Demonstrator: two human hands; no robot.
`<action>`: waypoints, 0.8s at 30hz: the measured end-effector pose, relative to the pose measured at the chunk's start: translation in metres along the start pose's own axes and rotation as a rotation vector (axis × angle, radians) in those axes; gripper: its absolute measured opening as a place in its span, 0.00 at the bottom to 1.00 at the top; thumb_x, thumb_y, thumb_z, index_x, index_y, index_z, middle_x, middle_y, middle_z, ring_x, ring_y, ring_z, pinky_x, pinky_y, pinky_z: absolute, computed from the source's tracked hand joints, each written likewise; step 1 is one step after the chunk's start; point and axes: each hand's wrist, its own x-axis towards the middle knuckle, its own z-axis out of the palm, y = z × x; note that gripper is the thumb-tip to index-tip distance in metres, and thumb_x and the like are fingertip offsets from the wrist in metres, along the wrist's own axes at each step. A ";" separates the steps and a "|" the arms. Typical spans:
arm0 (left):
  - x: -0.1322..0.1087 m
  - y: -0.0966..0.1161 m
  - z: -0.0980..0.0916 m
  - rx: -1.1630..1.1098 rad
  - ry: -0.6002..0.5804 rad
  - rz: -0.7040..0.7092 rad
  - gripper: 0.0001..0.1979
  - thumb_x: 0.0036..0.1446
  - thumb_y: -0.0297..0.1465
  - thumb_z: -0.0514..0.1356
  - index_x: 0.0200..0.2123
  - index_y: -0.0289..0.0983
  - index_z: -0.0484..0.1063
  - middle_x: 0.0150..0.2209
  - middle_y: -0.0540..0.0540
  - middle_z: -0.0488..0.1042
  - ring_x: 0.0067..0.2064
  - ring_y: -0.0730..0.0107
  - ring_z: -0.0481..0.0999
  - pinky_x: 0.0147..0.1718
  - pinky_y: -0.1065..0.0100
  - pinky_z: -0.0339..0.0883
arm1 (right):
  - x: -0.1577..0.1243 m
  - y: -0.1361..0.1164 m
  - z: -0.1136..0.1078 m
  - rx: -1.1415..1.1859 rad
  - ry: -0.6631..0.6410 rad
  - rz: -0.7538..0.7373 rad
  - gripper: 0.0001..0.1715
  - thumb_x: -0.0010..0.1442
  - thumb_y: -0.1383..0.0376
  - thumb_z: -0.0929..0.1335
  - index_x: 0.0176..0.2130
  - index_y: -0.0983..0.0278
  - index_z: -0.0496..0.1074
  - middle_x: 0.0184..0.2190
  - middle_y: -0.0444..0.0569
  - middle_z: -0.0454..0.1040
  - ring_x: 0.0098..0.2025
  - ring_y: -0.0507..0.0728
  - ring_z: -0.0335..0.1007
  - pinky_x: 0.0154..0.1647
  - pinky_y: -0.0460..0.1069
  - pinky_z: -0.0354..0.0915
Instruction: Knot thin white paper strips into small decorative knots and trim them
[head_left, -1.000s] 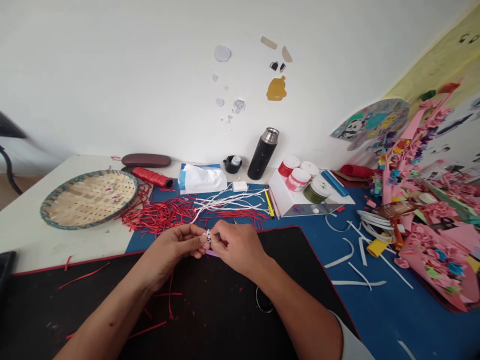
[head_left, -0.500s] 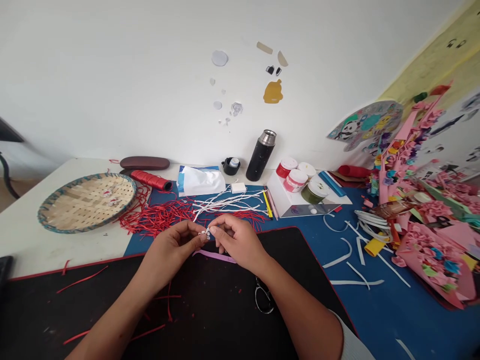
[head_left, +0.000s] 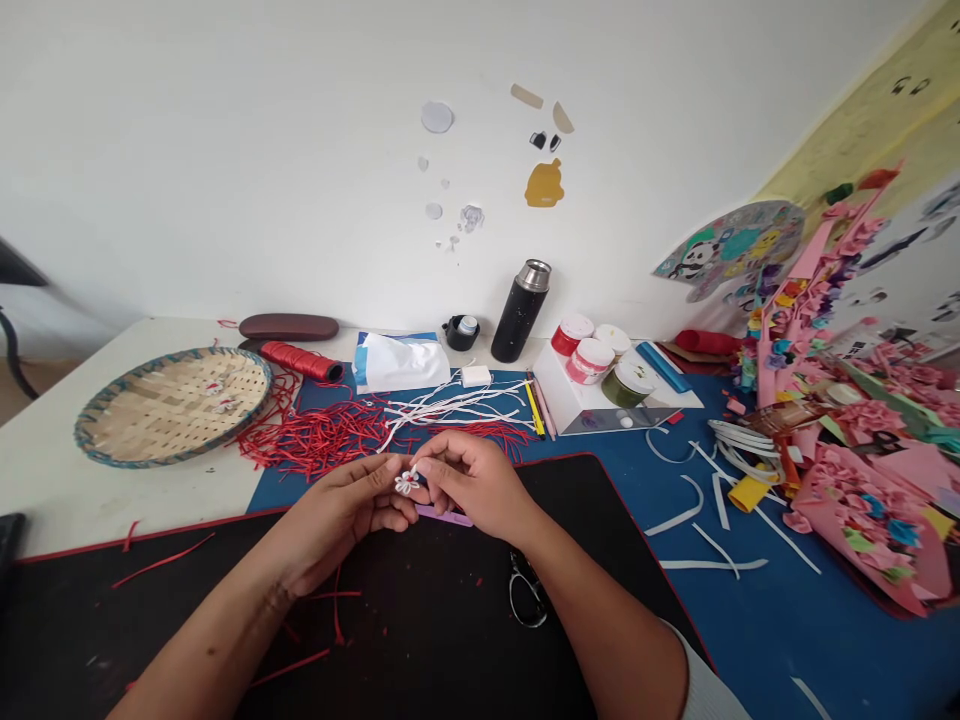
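Note:
A small white looped cord knot (head_left: 406, 484) with a touch of red shows between my two hands, above the far part of the black mat (head_left: 442, 620). My left hand (head_left: 360, 500) is closed on it, thumb on top and fingers curled beneath. From the right, my right hand (head_left: 469, 480) pinches the white cord at the knot's upper edge. Partly hidden under the hands lies a purple strip (head_left: 450, 516). White cords (head_left: 457, 405) and a heap of red cords (head_left: 322, 437) lie just beyond the hands.
A woven basket (head_left: 176, 405) and a red thread spool (head_left: 304, 361) are at the left. Behind stands a black flask (head_left: 520, 312), with paint jars (head_left: 589, 361) on a white box to its right. Scissors (head_left: 527, 592) lie by my right forearm. Pink paper crafts (head_left: 862, 500) fill the far right.
My left hand has turned and its thumb has shifted back, so more of the knot shows. My right hand has barely moved and still pinches the cord.

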 end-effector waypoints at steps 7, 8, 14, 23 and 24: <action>-0.002 0.003 -0.002 -0.111 -0.054 -0.059 0.20 0.45 0.33 0.83 0.41 0.34 0.87 0.31 0.45 0.84 0.29 0.72 0.81 0.29 0.76 0.77 | 0.000 0.002 -0.001 0.001 -0.016 0.006 0.11 0.69 0.58 0.70 0.44 0.63 0.76 0.24 0.39 0.72 0.22 0.49 0.69 0.25 0.45 0.66; -0.001 0.003 -0.003 -0.126 -0.049 -0.064 0.20 0.44 0.32 0.83 0.41 0.35 0.87 0.30 0.45 0.83 0.29 0.73 0.80 0.29 0.76 0.77 | 0.000 0.002 -0.001 -0.002 -0.018 0.002 0.11 0.69 0.58 0.70 0.44 0.63 0.76 0.23 0.39 0.72 0.21 0.49 0.69 0.25 0.45 0.65; 0.000 0.002 -0.002 -0.141 0.003 -0.085 0.21 0.39 0.31 0.85 0.38 0.34 0.88 0.30 0.47 0.83 0.29 0.75 0.80 0.32 0.77 0.77 | -0.001 0.002 0.000 -0.020 -0.018 -0.012 0.10 0.69 0.59 0.70 0.45 0.63 0.76 0.23 0.38 0.72 0.22 0.49 0.68 0.25 0.45 0.66; -0.002 0.005 0.001 -0.022 0.013 -0.052 0.17 0.41 0.37 0.83 0.32 0.35 0.87 0.30 0.46 0.82 0.32 0.72 0.78 0.33 0.75 0.75 | -0.003 0.001 -0.001 -0.119 0.006 0.000 0.09 0.70 0.59 0.69 0.46 0.61 0.77 0.26 0.40 0.73 0.25 0.51 0.70 0.28 0.47 0.68; -0.002 0.005 0.002 -0.009 0.017 -0.042 0.16 0.42 0.37 0.83 0.32 0.35 0.87 0.31 0.45 0.82 0.32 0.71 0.78 0.33 0.75 0.75 | -0.003 0.001 -0.001 -0.156 0.012 0.003 0.09 0.70 0.59 0.69 0.46 0.61 0.77 0.26 0.41 0.74 0.25 0.51 0.71 0.28 0.47 0.68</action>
